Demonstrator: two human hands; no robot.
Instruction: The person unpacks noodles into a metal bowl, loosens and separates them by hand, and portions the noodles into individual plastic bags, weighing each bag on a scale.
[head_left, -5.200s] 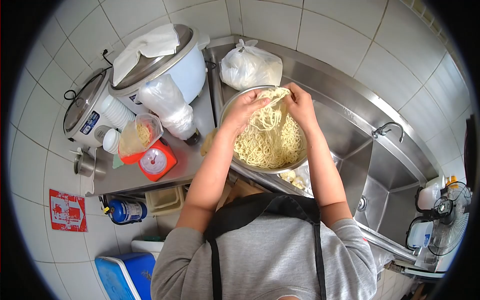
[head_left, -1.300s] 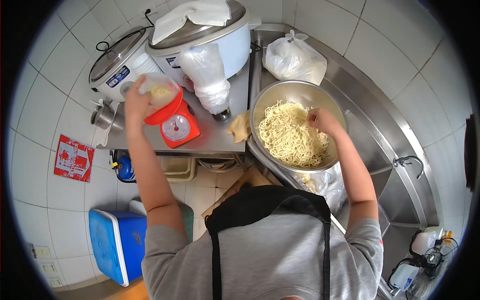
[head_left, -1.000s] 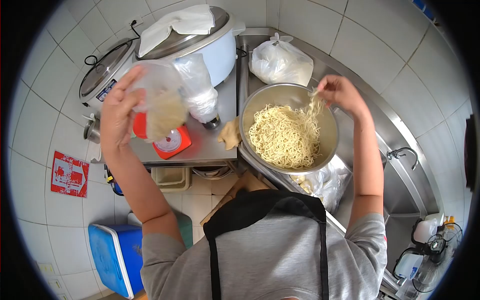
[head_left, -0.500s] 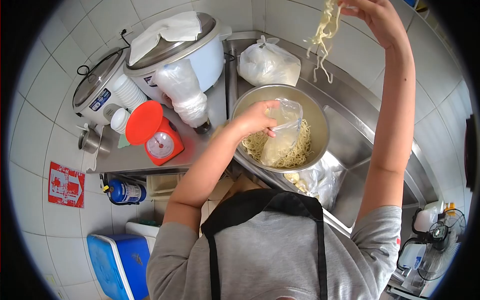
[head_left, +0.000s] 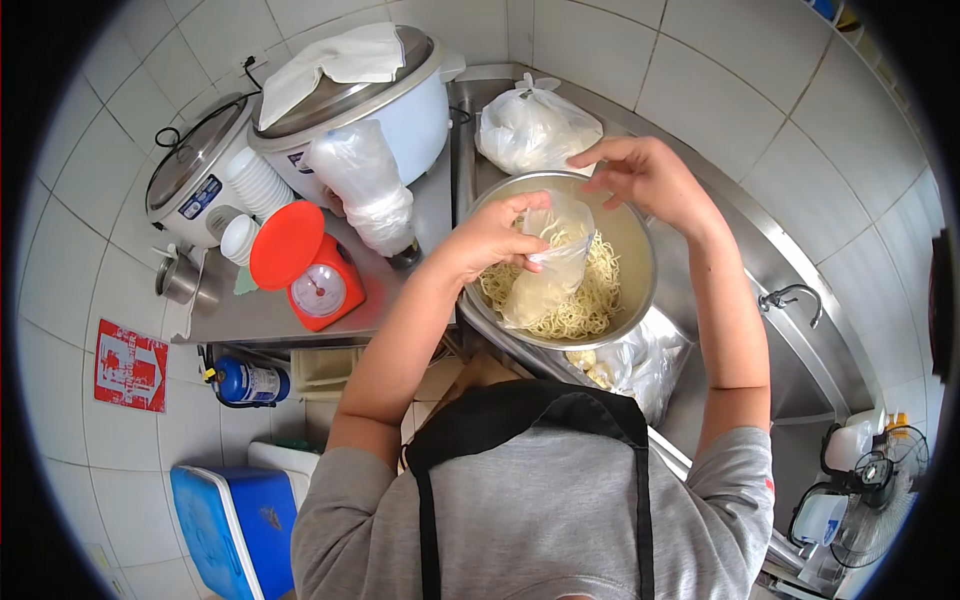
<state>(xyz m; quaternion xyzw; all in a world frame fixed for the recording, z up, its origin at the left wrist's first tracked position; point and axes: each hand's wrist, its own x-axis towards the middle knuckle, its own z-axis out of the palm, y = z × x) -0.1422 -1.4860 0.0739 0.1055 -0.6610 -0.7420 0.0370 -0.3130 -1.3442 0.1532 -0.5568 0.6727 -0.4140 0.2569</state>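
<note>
A clear plastic bag (head_left: 553,262) hangs from my left hand (head_left: 497,240), whose fingers grip its upper edge. The bag is over a large metal bowl (head_left: 646,275), and what it contains is hard to make out. Loose yellowish noodles (head_left: 592,300) lie in the bowl beneath and beside it. Above the bowl's far right rim is my right hand (head_left: 648,183), fingers curved and apart, with no noodles visible in it.
Left of the bowl are a red kitchen scale (head_left: 325,285), a plastic-wrapped bottle (head_left: 375,195) and a large rice cooker (head_left: 400,120). A tied white bag (head_left: 535,125) stands behind the bowl. Another plastic bag (head_left: 645,365) lies in front, and a faucet (head_left: 795,295) is at right.
My right hand has come down from high at the upper right to the bowl. The noodle strands dangling from it are gone from its fingers. My left hand still holds the bag.
</note>
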